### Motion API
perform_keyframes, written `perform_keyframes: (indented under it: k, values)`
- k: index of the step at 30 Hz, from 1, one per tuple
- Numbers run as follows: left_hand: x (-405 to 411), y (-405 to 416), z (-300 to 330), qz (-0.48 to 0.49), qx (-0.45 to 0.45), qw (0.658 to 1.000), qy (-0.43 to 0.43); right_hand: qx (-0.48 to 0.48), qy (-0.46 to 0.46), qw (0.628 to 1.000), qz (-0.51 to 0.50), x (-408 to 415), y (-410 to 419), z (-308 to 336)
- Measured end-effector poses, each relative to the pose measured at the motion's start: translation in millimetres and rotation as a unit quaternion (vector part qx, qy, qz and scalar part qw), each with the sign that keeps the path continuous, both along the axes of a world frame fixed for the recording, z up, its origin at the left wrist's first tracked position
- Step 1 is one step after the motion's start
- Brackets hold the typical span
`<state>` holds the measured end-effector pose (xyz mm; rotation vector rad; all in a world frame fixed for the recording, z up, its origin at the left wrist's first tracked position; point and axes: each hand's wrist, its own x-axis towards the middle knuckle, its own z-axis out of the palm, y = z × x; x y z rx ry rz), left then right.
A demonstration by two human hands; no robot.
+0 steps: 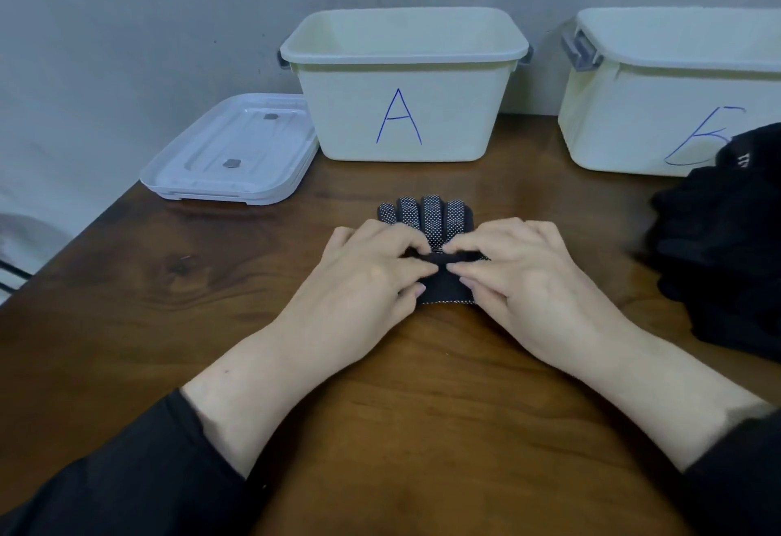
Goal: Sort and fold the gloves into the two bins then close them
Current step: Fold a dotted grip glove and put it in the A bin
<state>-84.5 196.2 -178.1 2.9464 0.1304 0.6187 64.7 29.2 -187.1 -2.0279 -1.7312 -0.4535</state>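
Centrally, one dark glove with white dots lies flat on the wooden worktop, its four finger tubes pointing away from the person, its cuff end nearest them.

Left hand: fingers curled and pressed together, tips pinching a raised fold of the glove at its middle, thumb tucked against the cuff edge.

Right hand: fingers likewise curled, tips pinching the same fold, meeting the left fingertips almost nail to nail; thumb on the cuff side.

Beyond the fingers, straight ahead: cream bin marked with a blue letter A, open-topped, against the grey wall. What lies inside cannot be told.

Beyond and to the right of the right fingers: second cream bin with a blue letter partly hidden, grey latch on its near-left corner, also without a lid.

Beyond and left of the left fingers: pale lids, seemingly two stacked, lying flat just beside the A bin.

Right of the right fingers, apart from them: heap of black gloves, blurred, overlapping the front of the second bin.

Both forearms wear dark sleeves.
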Motion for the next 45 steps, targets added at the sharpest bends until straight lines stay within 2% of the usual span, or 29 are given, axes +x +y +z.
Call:
perform_keyframes:
  k: [3,7,10,18,25,27,32,38,42,45]
  values:
    - [-2.8,-1.1,0.2,-0.009,0.030,0.999,0.025,-0.089,0.066,0.994,0.007,8.2,-7.9,3.6]
    - [-9.8,2.3,4.5,0.009,-0.005,0.997,0.080,-0.167,0.108,0.980,0.001,15.2,-15.1,8.2]
    - [-10.6,3.0,6.0,0.012,-0.003,0.995,0.102,-0.133,0.119,0.984,-0.001,14.4,-12.1,5.7]
    - [-5.7,6.0,2.4,0.013,-0.012,0.996,0.091,-0.092,0.052,0.994,0.011,9.8,-6.0,6.1]
    - [-9.5,1.1,6.8,0.036,-0.032,0.998,0.029,-0.107,0.115,0.988,0.004,8.3,-13.8,17.2]
    - [-12.4,-1.4,10.0,0.038,-0.063,0.997,0.006,-0.112,0.129,0.985,0.008,7.9,-15.6,20.3]
    - [-12.1,1.3,8.7,0.058,-0.155,0.986,0.019,-0.112,0.161,0.981,-0.007,9.1,-13.1,21.3]
    - [-3.8,5.7,8.9,0.112,-0.308,0.945,-0.005,-0.057,0.312,0.947,-0.058,10.6,-3.0,21.5]
    - [4.8,5.8,8.3,0.146,-0.341,0.928,-0.041,-0.011,0.374,0.924,-0.075,10.0,5.9,18.6]
    - [10.0,5.7,7.1,0.159,-0.332,0.928,-0.056,0.023,0.342,0.935,-0.087,10.7,11.2,15.2]
